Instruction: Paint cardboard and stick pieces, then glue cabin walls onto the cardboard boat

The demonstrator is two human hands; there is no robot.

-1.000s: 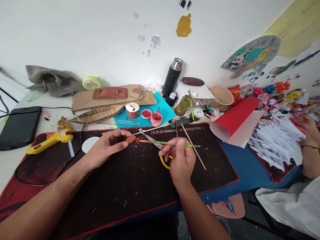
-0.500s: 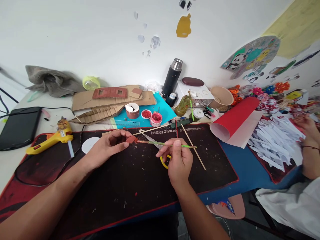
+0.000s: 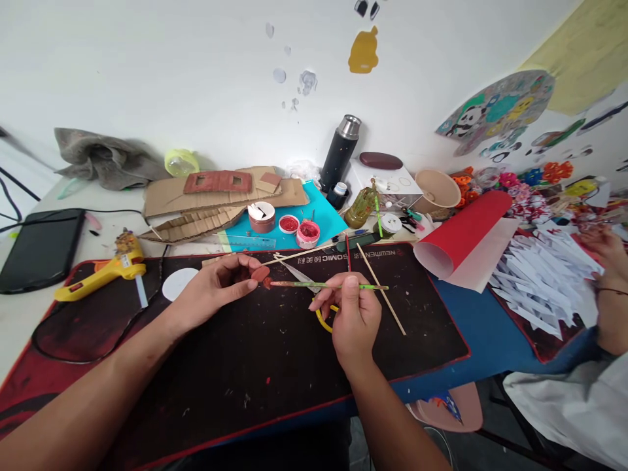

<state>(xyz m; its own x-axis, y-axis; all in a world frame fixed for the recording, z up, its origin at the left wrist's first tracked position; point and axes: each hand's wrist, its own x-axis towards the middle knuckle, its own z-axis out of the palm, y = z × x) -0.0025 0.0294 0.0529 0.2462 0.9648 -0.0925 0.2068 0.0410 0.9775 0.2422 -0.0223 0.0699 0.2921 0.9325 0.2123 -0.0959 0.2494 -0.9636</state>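
Note:
My left hand point(image 3: 216, 288) pinches a small reddish-brown cardboard piece point(image 3: 260, 273) just above the black desk mat point(image 3: 255, 366). A thin green paintbrush point(image 3: 314, 284) lies across the fingers of my right hand point(image 3: 349, 313), which grips it near the middle. The brush's red-tipped end touches the small piece at its lower right edge. Scissors with yellow handles point(image 3: 321, 318) lie on the mat under my right hand, partly hidden. Open pots of red paint point(image 3: 307, 232) stand on a turquoise sheet point(image 3: 324, 212) behind the mat.
A yellow glue gun point(image 3: 101, 275) lies at the mat's left, cardboard pieces point(image 3: 216, 193) behind. A black flask point(image 3: 339, 154), wooden sticks point(image 3: 380, 288), a red paper roll point(image 3: 461, 232) and white paper strips point(image 3: 540, 275) sit to the right. Another person's hand point(image 3: 606, 252) works at the far right.
The brush tip has shifted slightly along the small piece's edge, with my right hand moving a little left and back. My left hand stays almost still.

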